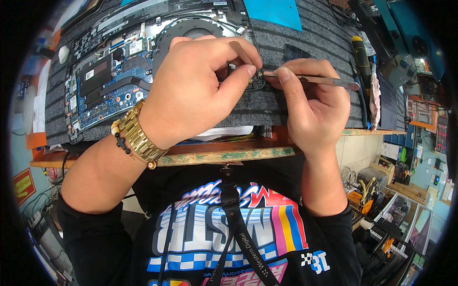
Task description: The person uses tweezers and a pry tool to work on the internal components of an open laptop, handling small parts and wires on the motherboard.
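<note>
An opened laptop base lies on a grey ribbed mat, its blue circuit board, black battery and round fan exposed. My left hand reaches over it and covers part of the inside. Between its thumb and index finger is a thin, flat metal strip, by the laptop's near right corner. My right hand pinches slim metal tweezers, whose tips point left to that same corner. The fingers partly hide what the tips touch.
A bright blue sheet lies at the far side of the mat. A small dark square piece rests beyond my right hand. A yellow-and-black screwdriver lies at the right. The bench's worn wooden edge runs close to my body.
</note>
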A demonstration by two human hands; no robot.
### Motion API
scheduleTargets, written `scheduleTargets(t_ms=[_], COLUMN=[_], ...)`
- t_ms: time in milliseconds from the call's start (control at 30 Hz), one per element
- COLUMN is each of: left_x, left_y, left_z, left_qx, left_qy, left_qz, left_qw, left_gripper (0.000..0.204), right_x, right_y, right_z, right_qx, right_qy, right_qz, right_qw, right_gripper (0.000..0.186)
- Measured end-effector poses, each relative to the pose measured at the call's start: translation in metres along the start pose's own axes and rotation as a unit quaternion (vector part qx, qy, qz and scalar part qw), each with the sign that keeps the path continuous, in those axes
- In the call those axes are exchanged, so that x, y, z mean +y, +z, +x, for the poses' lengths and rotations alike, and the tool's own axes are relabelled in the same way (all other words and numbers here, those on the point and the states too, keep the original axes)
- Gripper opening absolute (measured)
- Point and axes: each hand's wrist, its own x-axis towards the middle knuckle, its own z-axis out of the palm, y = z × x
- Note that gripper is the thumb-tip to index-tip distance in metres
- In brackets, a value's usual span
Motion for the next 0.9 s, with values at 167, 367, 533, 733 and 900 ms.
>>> scheduleTargets(t_ms=[167, 367, 533, 733, 900], left_x=[-0.001, 0.002, 0.001, 0.001, 0.001], left_y=[-0.002, -0.002, -0.002, -0.001, -0.002], left_z=[-0.002, -0.001, -0.002, -0.002, -0.003], left_qx=[-0.012, -0.019, -0.018, -0.002, -0.015], left_qy=[0.008, 0.014, 0.022, 0.035, 0.022], left_qz=[0.040, 0.097, 0.099, 0.087, 0.104], left_qw=[0.999, 0.995, 0.995, 0.996, 0.994], left_gripper=[0.008, 0.009, 0.010, 0.009, 0.011], right_x=[-0.002, -0.003, -0.009, 0.008, 0.026], right_y=[0.002, -0.003, -0.017, -0.061, -0.074], right_z=[0.003, -0.002, -0.008, -0.026, -0.036], right_qx=[-0.010, 0.000, 0.028, 0.080, 0.148], right_qy=[-0.029, 0.006, 0.050, 0.045, 0.030], right_qz=[-0.021, 0.023, 0.101, 0.117, 0.023], right_qw=[0.999, 1.000, 0.993, 0.989, 0.988], right_gripper=[0.005, 0.005, 0.006, 0.013, 0.018])
